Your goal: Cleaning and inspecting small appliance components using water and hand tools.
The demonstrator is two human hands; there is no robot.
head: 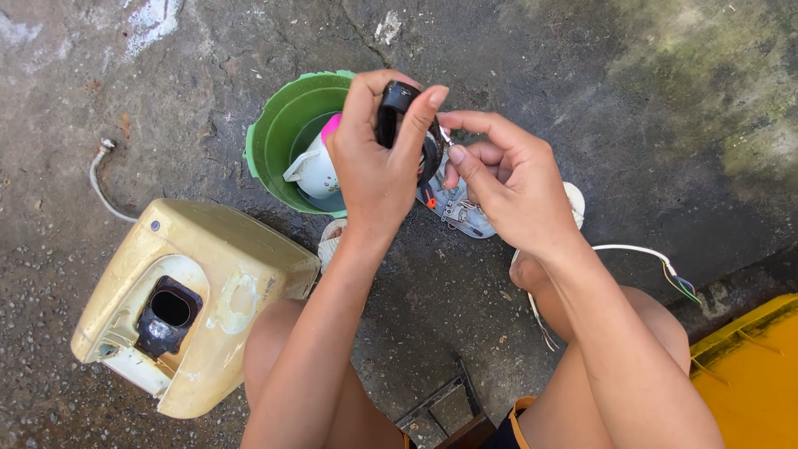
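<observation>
Person crouched over a concrete floor (515,66), knees in the lower part of the frame. Left hand (378,162) was raised, grip closed around a small black part (397,108), thumb on one side, fingers on the other; part was held up above the rim of a green plastic bucket (278,133). Right hand (507,179) sat just beside the left, fingers curled, thumb and forefinger pinching at something tiny and metallic (446,135) at the edge of the black part; too small to tell what it was. Under both hands a pale grey flat piece (459,214) with wiring and an orange bit showed, partly hidden; could not tell whether it lay on the floor or hung from the part.

Inside the bucket was a white container (312,170) with a pink spot at its top. Left of the person's knee a yellowed cream appliance housing (224,274) lay on the floor, with a dark opening in its face; a white cord (98,179) ran from behind it. A second white cable (640,251) with coloured bare wire ends lay on the right, near a yellow bin (748,374) in the corner. A dark metal frame (445,407) sat between the legs.
</observation>
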